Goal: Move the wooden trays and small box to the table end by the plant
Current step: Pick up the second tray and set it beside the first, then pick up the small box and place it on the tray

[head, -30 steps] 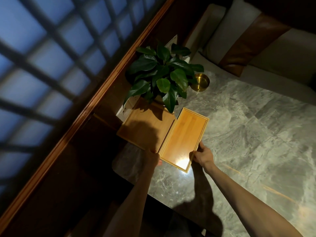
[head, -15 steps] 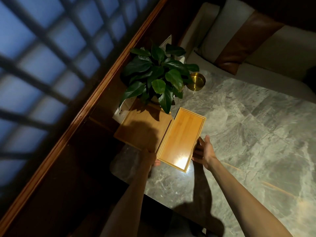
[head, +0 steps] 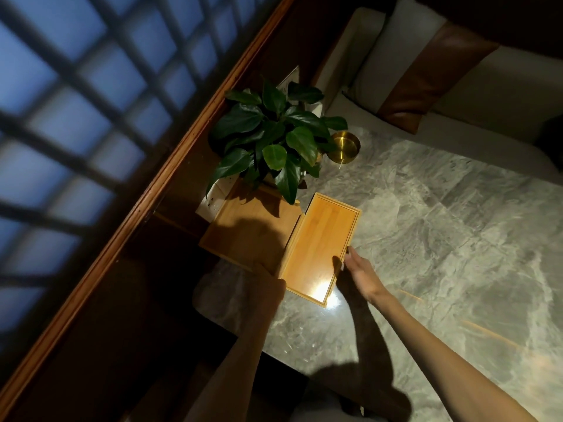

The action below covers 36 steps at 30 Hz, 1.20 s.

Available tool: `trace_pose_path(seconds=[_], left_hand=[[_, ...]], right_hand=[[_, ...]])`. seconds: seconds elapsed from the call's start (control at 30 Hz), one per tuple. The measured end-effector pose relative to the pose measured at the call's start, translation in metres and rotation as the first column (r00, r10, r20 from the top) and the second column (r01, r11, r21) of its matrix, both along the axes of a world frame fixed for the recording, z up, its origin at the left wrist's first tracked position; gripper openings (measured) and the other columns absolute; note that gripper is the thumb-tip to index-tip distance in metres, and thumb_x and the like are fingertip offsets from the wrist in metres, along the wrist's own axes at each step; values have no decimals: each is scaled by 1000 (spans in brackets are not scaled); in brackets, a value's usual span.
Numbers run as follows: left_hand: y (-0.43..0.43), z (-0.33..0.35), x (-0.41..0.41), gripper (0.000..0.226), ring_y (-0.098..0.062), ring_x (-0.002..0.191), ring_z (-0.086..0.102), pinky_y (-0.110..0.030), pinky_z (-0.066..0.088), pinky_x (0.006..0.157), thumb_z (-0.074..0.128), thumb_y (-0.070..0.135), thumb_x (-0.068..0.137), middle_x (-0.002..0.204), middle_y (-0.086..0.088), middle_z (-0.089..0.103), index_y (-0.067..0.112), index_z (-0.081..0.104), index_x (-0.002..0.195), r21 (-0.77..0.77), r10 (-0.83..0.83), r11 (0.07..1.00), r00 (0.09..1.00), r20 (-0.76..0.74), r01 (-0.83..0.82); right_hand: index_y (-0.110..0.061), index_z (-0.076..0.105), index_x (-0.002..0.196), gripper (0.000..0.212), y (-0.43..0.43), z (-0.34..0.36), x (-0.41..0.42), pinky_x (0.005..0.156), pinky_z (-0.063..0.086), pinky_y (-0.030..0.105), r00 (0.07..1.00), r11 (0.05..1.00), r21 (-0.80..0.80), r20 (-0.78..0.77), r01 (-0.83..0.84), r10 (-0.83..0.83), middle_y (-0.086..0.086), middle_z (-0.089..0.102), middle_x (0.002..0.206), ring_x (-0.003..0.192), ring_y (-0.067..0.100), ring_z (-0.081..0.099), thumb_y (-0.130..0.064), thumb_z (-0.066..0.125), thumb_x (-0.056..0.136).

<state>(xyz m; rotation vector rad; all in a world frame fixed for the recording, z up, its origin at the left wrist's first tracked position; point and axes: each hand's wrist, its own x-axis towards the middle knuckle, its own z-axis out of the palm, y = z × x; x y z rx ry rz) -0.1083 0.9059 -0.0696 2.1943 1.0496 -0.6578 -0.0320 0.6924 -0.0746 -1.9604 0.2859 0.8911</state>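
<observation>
Two wooden trays lie side by side at the table end under the plant [head: 274,138]. The left tray [head: 249,233] is in shadow and the right tray [head: 323,245] is lit. My right hand [head: 359,269] rests against the lit tray's right rim, fingers stretched out and not curled around it. My left hand [head: 269,280] is in deep shadow at the same tray's near left corner, and its grip cannot be made out. No small box shows.
A brass bowl [head: 345,146] stands just right of the plant. A white socket strip [head: 213,199] lies by the wooden sill. The marble table [head: 441,239] runs to the right, with a cushioned bench [head: 457,132] behind it.
My right hand released the lit tray's near right corner and slid further up its right rim, fingers spread. The left hand stayed at the near left corner.
</observation>
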Motion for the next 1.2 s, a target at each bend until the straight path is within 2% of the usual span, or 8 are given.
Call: trace_pose_path(seconds=[0.1,0.23,0.37,0.5,0.63,0.7,0.93,1.2], left_hand=[[-29,5,-19,52,-33,110,61,-43,53,92,48,42,90,123,-15,60,14,52,133,400,-440,825,898,12,399],[-60,6,-14,77,-44,143,33,-66,25,114,59,53,89,156,-20,35,13,35,150,360,-462,842,881,99,401],[-75,14,-3,70,-44,121,60,-69,47,95,64,62,79,135,-21,61,15,62,132,483,-606,720,790,88,498],[-103,17,13,70,-44,144,32,-71,22,111,44,59,92,159,-17,31,20,38,150,445,-601,746,790,126,496],[-160,30,45,56,-51,138,36,-65,25,113,56,42,93,147,-24,46,18,48,143,490,-731,604,682,26,628],[-204,42,69,31,-40,103,62,-51,49,94,67,28,85,107,-17,67,16,67,113,574,-794,495,607,-5,652],[-408,68,124,7,-30,69,66,-53,54,93,75,12,71,70,-9,67,12,72,78,649,-898,420,393,197,634],[-608,39,154,30,-34,112,58,-55,28,116,51,14,88,111,-13,66,13,60,117,308,-837,547,498,227,779]], right_hand=[[-36,5,156,68,-11,-7,-17,122,10,52,847,703,-605,86,-374,524,3,14,164,151,35,7,-60,29,96],[-39,-16,152,78,-18,-17,-26,119,-8,61,736,484,-764,18,-427,677,3,-13,166,150,37,-20,-69,25,92],[-41,-16,152,80,-36,-19,-21,116,-17,61,752,507,-742,5,-439,659,1,-17,165,148,35,-25,-73,23,89],[-40,-4,153,78,-69,-12,-15,116,-16,56,787,605,-703,104,-375,608,3,2,166,152,37,-9,-71,27,89],[-23,47,135,54,-125,15,-7,101,39,45,782,738,-659,381,-144,493,4,57,128,124,31,51,-50,33,90],[-14,62,123,43,-171,26,-3,88,50,41,770,837,-548,525,-18,361,7,68,110,106,33,63,-40,47,91],[-24,65,121,37,-384,61,23,103,42,37,834,812,-490,552,316,8,1,68,122,119,23,57,-43,59,90],[-11,48,141,58,-623,55,57,113,32,44,849,720,-554,520,418,-93,15,53,143,133,35,43,-40,59,91]])
